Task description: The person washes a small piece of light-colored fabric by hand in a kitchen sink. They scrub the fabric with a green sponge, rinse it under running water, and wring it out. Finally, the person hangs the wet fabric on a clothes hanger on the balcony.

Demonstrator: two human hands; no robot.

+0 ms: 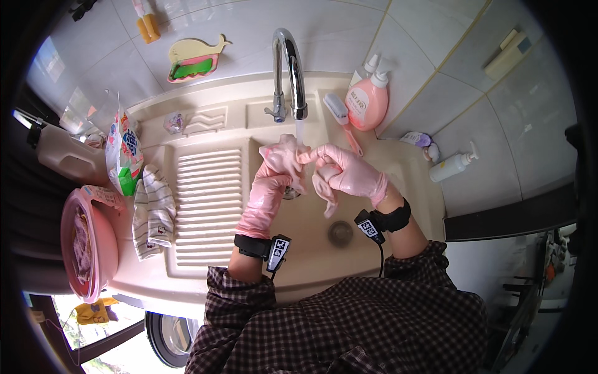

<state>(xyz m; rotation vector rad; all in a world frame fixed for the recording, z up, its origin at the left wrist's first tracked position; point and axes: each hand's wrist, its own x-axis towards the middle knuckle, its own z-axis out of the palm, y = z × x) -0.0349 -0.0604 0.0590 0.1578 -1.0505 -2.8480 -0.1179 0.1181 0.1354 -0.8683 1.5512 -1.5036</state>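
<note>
Both hands wear wet pink rubber gloves and hold a wet, pale pink cloth item over the sink basin. My left hand grips its bunched part. My right hand pinches the cloth near the water, and a pale end hangs below its fingers; whether this is one piece or two I cannot tell. Water runs from the chrome faucet onto or close beside the cloth. Part of a metal drain shows behind the left hand, and a round drain lies lower in the basin.
A ribbed washboard adjoins the basin on the left. Beyond it lie striped fabric, a detergent bag and a pink tub holding cloth. At back right stand a pink pump bottle and a brush; a white pump bottle is farther right.
</note>
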